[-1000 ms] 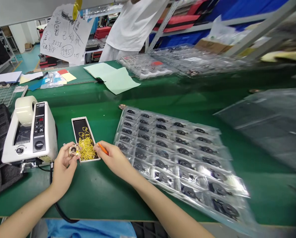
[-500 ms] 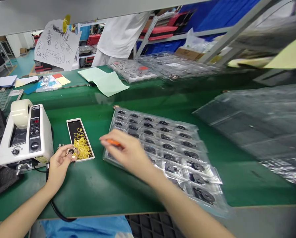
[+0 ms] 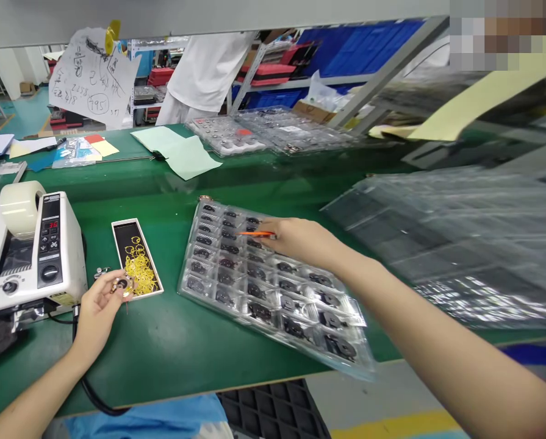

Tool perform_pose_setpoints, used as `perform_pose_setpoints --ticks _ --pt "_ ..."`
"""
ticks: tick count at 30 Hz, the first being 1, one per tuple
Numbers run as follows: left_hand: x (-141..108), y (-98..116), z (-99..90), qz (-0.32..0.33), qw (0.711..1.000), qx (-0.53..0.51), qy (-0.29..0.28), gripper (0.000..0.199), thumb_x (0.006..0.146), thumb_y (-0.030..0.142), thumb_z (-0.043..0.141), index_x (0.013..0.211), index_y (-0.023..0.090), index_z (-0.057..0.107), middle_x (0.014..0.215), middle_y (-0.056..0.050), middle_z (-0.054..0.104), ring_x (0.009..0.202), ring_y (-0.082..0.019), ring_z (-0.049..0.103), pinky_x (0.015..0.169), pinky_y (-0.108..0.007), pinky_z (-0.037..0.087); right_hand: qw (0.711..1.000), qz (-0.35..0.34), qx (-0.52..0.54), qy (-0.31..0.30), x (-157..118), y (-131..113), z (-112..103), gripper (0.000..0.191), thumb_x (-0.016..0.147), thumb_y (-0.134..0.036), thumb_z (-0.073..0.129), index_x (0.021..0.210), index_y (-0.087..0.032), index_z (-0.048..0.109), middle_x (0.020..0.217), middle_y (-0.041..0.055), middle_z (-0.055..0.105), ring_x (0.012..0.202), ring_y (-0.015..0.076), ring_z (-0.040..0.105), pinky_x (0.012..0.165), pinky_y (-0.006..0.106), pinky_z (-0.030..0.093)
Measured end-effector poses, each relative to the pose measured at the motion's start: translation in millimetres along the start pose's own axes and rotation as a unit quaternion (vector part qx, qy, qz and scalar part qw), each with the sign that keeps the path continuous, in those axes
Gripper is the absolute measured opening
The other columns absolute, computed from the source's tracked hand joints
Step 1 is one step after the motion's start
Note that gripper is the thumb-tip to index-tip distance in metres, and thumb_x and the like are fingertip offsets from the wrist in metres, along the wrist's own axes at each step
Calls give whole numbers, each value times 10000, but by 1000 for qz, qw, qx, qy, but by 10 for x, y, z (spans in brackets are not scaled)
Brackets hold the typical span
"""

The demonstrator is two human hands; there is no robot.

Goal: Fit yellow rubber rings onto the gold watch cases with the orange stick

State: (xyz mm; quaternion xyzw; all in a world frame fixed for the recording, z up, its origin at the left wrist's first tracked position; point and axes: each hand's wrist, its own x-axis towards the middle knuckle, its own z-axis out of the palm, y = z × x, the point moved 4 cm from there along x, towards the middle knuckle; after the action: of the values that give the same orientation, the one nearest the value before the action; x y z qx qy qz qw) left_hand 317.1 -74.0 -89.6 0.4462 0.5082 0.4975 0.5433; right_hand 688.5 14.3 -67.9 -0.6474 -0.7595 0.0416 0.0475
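Fingers (image 3: 117,297) of the left hand (image 3: 94,311) pinch a round metal part (image 3: 123,283) I'd hold lightly, by the near-left corner of the box (image 3: 151,259); the right hand (image 3: 295,238) grips an orange tool (image 3: 257,234) near the far edge of the tray (image 3: 264,329).

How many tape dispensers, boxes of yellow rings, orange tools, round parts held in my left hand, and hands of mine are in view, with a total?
Tape dispenser: 1
Box of yellow rings: 1
Orange tool: 1
Round part: 1
Hands, left hand and right hand: 2
Total: 6
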Motion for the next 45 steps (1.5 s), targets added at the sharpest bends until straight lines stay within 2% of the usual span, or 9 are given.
perform_pose_setpoints --ticks 7,14,23,28,33,36,38,41,45 --pt "20 -11 1 -11 1000 -16 3 384 737 395 732 1031 157 664 997 -71 720 871 -199 697 825 -346 584 1000 14 -11 -24 -57 245 109 117 796 -120 650 716 -190 700 776 78 675 605 162 555 550 268 304" --pt "18 -62 20 -17 1000 4 -18 352 736 339 718 1035 162 662 933 -70 729 847 -205 697 759 -324 586 996 59 -52 -47 35 250 281 234 765 -227 728 573 -179 602 555 69 581 466 157 482 502 289 260" --pt "21 -142 29 -22 999 1 -24 319 745 305 691 1030 168 656 953 -62 715 830 -185 680 759 -318 587 993 71 -72 -68 37 129 234 390 766 -188 712 477 -212 452 550 77 557 472 158 496 509 301 271" --pt "19 -135 45 -28 999 -22 -32 319 744 287 680 1037 163 644 1021 -80 715 883 -204 696 780 -328 590 988 99 -49 -108 69 138 251 349 771 -257 728 486 -200 534 513 69 558 438 158 471 495 304 287" --pt "16 -100 56 -39 997 -45 -48 364 726 212 635 1087 174 614 1052 -77 720 930 -227 711 839 -363 582 986 114 -47 -108 122 41 129 361 739 -121 700 438 -193 513 502 72 555 421 138 439 502 309 277" --pt "5 -82 76 -44 995 -57 -71 403 726 182 617 1128 180 593 1077 -72 719 971 -229 705 889 -377 566 992 103 -23 -72 62 -252 18 233 817 -170 626 584 -179 619 565 85 591 468 156 483 518 311 305" --pt "0 -82 88 -43 994 -64 -84 417 727 167 619 1143 181 579 1111 -77 711 979 -222 704 904 -371 560 994 37 104 -24 -29 -639 -18 208 875 -227 554 711 -179 672 645 86 631 530 168 533 542 305 363" --pt "6 -103 96 -40 992 -73 -91 422 724 149 633 1140 177 569 1153 -89 697 986 -220 701 908 -365 557 910 -119 397 21 -196 -1365 13 226 874 -327 551 789 -192 711 871 97 668 737 196 608 644 311 459" --pt "24 -127 90 -22 993 -71 -92 416 723 137 660 1128 170 572 1171 -102 685 1014 -232 685 896 -365 561 822 -99 561 -11 -230 -2010 288 215 775 -385 669 673 -197 697 820 46 598 747 173 576 694 320 483"
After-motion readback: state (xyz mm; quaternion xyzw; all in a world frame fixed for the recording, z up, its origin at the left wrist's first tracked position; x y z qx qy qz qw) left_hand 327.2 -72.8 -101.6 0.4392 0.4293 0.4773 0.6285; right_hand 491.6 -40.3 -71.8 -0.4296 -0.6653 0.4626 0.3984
